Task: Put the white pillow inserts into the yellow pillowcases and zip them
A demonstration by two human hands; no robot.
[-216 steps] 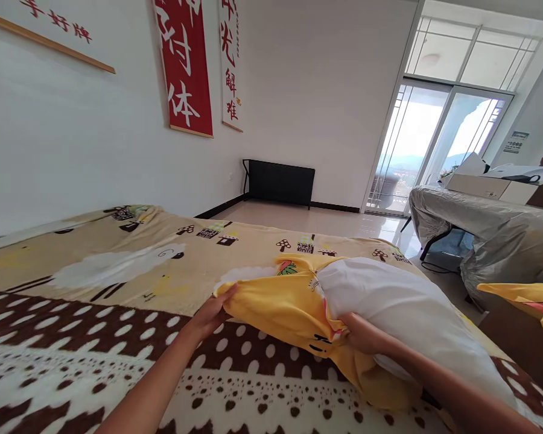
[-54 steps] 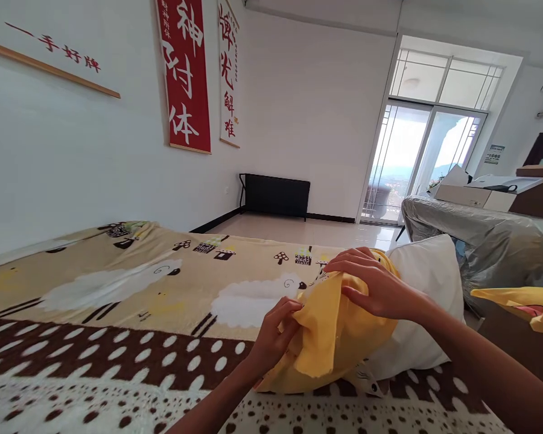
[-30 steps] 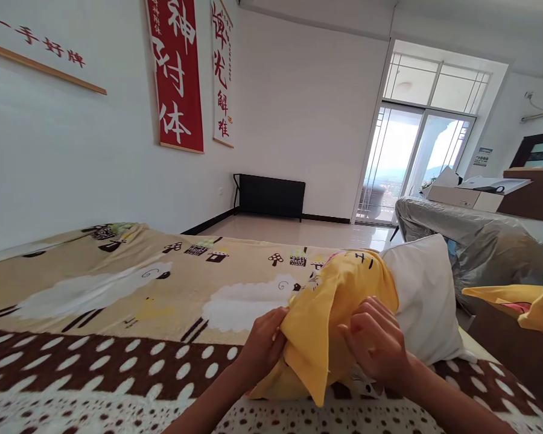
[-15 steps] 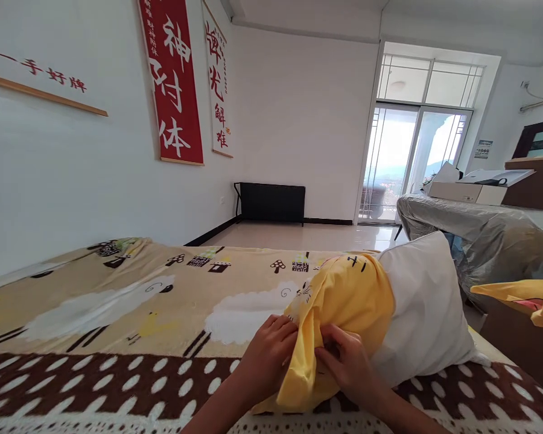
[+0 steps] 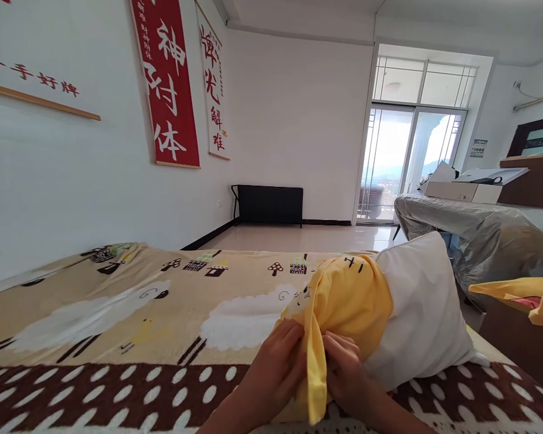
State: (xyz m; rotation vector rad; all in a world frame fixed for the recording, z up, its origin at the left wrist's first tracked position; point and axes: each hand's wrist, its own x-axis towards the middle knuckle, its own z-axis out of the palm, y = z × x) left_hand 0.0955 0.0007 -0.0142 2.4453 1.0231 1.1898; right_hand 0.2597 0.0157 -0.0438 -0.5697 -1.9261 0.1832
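A yellow pillowcase [image 5: 350,298] with printed black marks covers the left part of a white pillow [image 5: 423,307], whose right part is bare. Both lie on a patterned blanket [image 5: 131,319]. My left hand [image 5: 280,364] is closed on the pillowcase from the left. From the other side my right hand [image 5: 344,367] grips the same cloth, fingers bent into it. A narrow fold of yellow fabric hangs down between the two hands and hides some of the fingertips.
Another yellow cloth [image 5: 516,292] shows at the right edge. Behind it stands a plastic-covered table [image 5: 475,220] bearing an open white box [image 5: 464,190]. A folded black frame [image 5: 270,205] leans by the far wall, left of a glass door [image 5: 411,157].
My hands have drawn closer together on the pillowcase. The yellow fold between them has become narrower and hangs straighter. The view has shifted slightly.
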